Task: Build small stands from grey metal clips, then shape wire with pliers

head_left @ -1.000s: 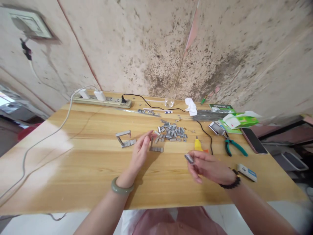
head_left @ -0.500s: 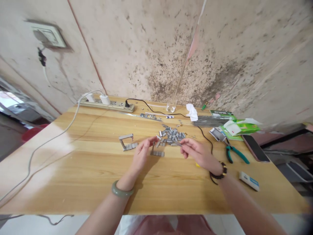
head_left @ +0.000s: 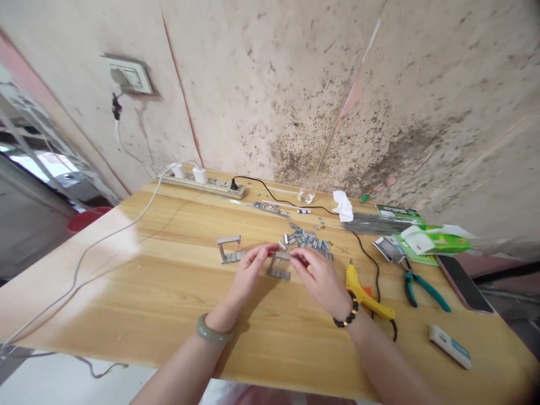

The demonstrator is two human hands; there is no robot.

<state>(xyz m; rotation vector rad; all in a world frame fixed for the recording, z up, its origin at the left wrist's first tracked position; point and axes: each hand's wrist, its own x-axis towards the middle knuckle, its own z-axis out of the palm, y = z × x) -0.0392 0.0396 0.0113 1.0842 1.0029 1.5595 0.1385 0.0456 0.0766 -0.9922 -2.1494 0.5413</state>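
Observation:
A small grey frame [head_left: 277, 274], with a flat segmented base and a thin upright, stands on the table between my hands. My left hand [head_left: 247, 277] is at its left side, fingers together around the top of the upright; its exact grip is partly hidden. My right hand [head_left: 318, 280] pinches the right end of a short grey strip [head_left: 281, 256], which lies level across the top of the upright. Left of my hands stands a similar grey frame [head_left: 229, 240] with a top bar. Just behind them is a pile of small grey pieces [head_left: 307, 238].
A yellow glue gun [head_left: 358, 289] lies right of my right hand, its black cord trailing. Beyond it are teal-handled pliers [head_left: 430, 292], a phone [head_left: 464, 281], a small white box [head_left: 449, 346] and a tissue pack [head_left: 442, 239]. A power strip [head_left: 219, 187] and a glass [head_left: 307, 193] stand along the wall.
My right hand has moved left with the grey strip, bringing it over the frame's upright. The view has shifted and tilted, and the glue gun now shows fully.

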